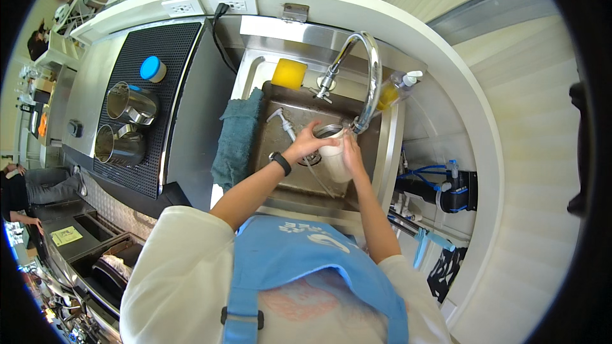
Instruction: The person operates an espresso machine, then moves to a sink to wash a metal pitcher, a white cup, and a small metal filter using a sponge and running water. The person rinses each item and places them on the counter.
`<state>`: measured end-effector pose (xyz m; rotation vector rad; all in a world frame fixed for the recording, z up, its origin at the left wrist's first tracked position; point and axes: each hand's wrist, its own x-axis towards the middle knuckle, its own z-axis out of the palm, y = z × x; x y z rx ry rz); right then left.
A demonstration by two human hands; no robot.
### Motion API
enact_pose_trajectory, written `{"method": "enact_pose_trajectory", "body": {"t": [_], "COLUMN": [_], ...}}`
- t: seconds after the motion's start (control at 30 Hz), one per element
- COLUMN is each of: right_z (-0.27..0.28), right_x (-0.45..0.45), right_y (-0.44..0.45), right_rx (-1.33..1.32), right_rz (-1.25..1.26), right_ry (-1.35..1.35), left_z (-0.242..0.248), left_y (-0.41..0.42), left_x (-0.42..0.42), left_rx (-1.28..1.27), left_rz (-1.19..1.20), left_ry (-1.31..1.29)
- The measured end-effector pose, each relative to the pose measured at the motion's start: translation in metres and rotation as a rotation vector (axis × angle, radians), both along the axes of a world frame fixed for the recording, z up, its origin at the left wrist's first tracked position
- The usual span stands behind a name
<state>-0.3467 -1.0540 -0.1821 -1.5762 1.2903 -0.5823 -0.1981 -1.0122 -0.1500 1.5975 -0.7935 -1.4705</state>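
Observation:
Both my hands hold a whitish, open-mouthed bottle (335, 165) over the stainless steel sink (276, 145). My left hand (311, 142), with a dark band at the wrist, grips it near the threaded neck. Against its other side lies my right hand (352, 155), close to the end of the curved chrome faucet (374, 71). Whether water is running cannot be told. A white pump dispenser top (286, 124) with a long tube lies in the sink, the tube passing beside the bottle. The drain is partly hidden behind my left hand and the bottle.
A yellow sponge (289, 73) and a teal towel (237, 138) rest on the sink's rim. Behind the faucet stands a clear pump bottle (396, 90) with yellow liquid. Two metal pitchers (131, 103) and a blue-lidded jar (153, 69) stand on a black mat. People are farther off at left.

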Motion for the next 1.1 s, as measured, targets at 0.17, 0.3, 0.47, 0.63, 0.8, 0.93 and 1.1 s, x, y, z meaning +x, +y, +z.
{"method": "enact_pose_trajectory", "body": {"t": [0.17,0.3,0.47,0.63,0.8,0.93,1.1], "right_z": [0.028,0.028,0.008,0.008,0.014,0.025,0.059], "right_x": [-0.009,-0.014,0.006,0.023,0.047,0.063,0.038], "right_y": [-0.003,0.004,-0.001,-0.022,-0.029,-0.022,-0.03], "right_rx": [-0.041,-0.061,0.054,0.154,0.309,0.638,-0.382], "right_rz": [0.259,0.417,0.257,0.249,0.057,-0.413,0.504], "right_ry": [0.302,-0.02,-0.297,0.368,0.11,-0.354,0.412], "left_z": [-0.029,-0.045,-0.053,-0.049,-0.026,-0.014,-0.019], "left_y": [-0.007,-0.009,0.009,0.021,0.019,0.009,-0.011], "left_x": [-0.035,-0.04,-0.025,-0.01,-0.015,-0.014,0.006], "left_rx": [0.131,0.278,0.275,0.106,-0.465,-0.699,-0.367], "left_rz": [0.261,0.425,0.22,0.02,-0.006,0.026,-0.099], "left_ry": [0.986,1.146,0.975,0.544,-0.571,-0.693,0.005]}}
